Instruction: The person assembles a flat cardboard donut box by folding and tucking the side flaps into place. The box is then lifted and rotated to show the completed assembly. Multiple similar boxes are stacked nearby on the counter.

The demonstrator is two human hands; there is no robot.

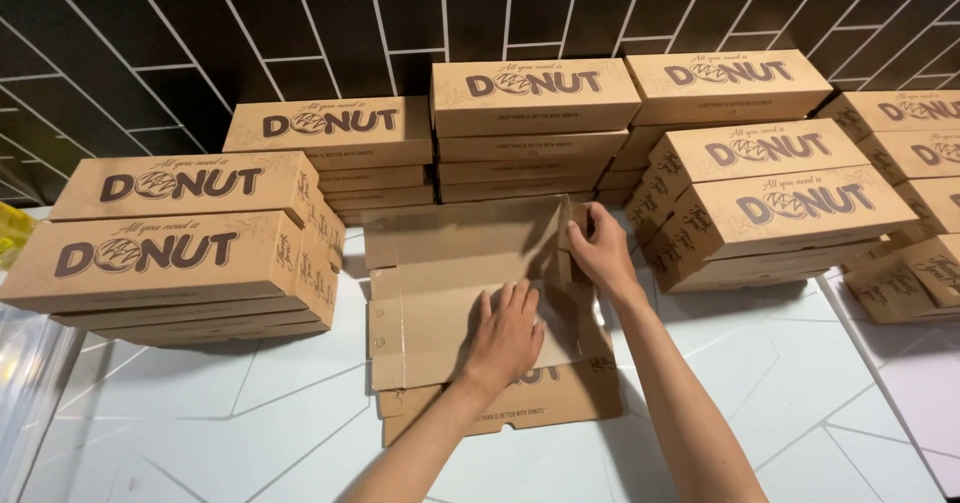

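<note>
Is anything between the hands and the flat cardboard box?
No. The left hand lies flat on the unfolded box, and the right hand grips its raised side flap. The stacks of finished boxes stand off to the sides and behind.

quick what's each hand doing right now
Left hand: open, pressed flat on the unfolded cardboard box.
Right hand: closed, pinching the box's raised side flap.

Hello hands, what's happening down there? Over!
Left hand flat on the unfolded cardboard box. Right hand pinching its raised side flap. Stacks of folded boxes crowd both sides.
</note>
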